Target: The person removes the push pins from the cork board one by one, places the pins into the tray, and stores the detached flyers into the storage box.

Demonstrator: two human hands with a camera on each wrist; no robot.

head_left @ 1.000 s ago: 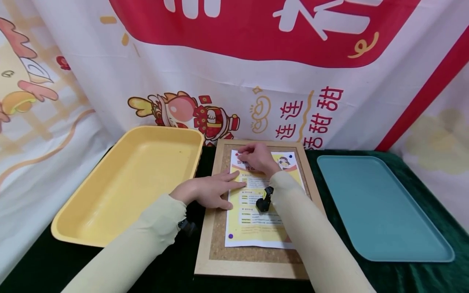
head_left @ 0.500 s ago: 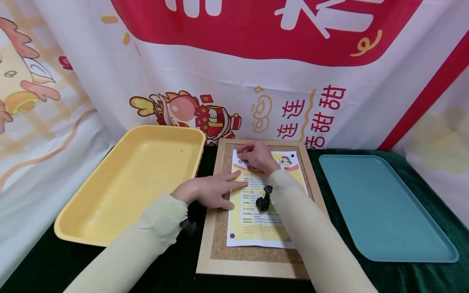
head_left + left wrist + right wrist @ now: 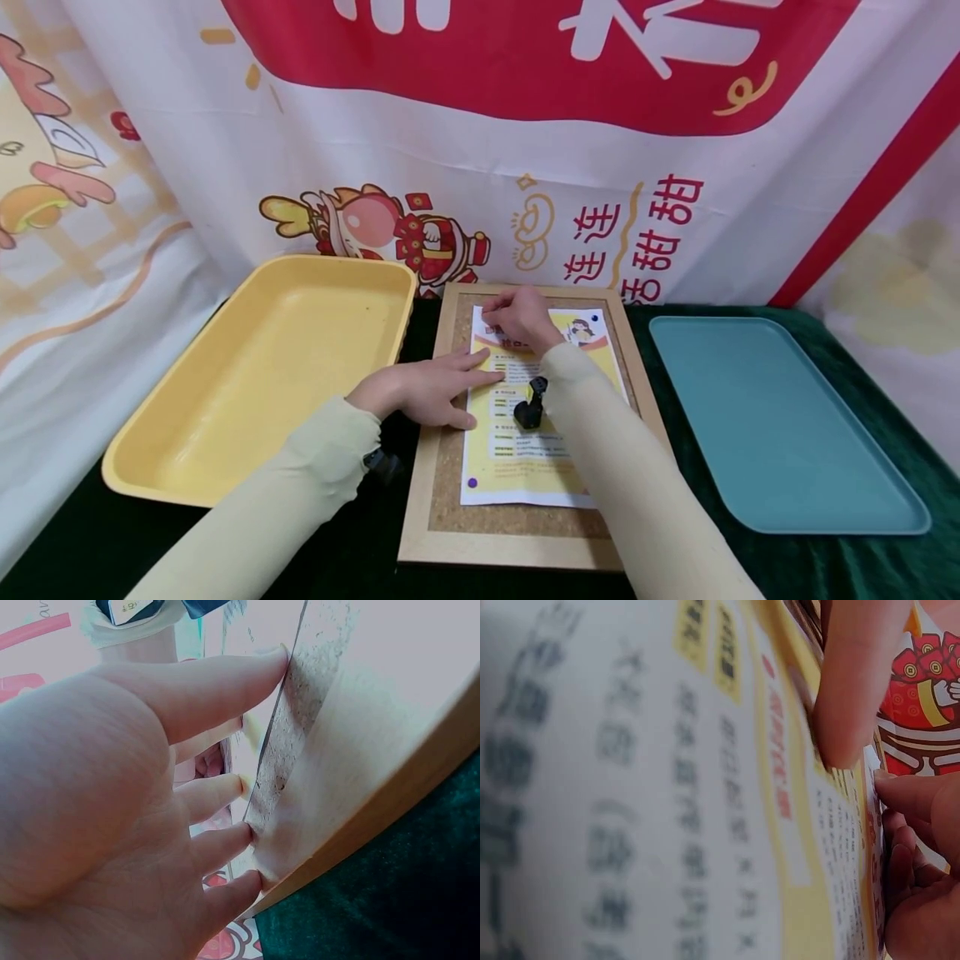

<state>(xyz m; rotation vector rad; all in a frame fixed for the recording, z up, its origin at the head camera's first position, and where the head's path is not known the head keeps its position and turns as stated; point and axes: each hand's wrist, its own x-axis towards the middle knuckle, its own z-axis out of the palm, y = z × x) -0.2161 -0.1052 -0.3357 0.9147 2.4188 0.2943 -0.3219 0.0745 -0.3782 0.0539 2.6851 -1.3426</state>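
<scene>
A printed yellow and white sheet (image 3: pixel 517 467) lies on a wood-framed corkboard (image 3: pixel 450 521). My left hand (image 3: pixel 427 387) lies spread over the sheet's left edge, its fingertips touching paper and board; the left wrist view shows this hand (image 3: pixel 127 802) with fingers apart. At the sheet's top left corner is my right hand (image 3: pixel 522 319), fingers bent and thumb tip against the surface. Whatever is under those fingertips is hidden, also in the right wrist view, where the right hand (image 3: pixel 922 877) is partly cut off. Purple dots mark the bottom left (image 3: pixel 472 483) and top right (image 3: pixel 595 317) corners.
A yellow tray (image 3: pixel 262 375) stands left of the board and a blue-green tray (image 3: pixel 787 425) right of it, both on dark green cloth (image 3: pixel 330 542). A printed white and red curtain (image 3: pixel 450 142) hangs behind them.
My right wrist and forearm have shifted slightly left, while the right fingertips stay near the same corner. My left hand keeps its place on the sheet.
</scene>
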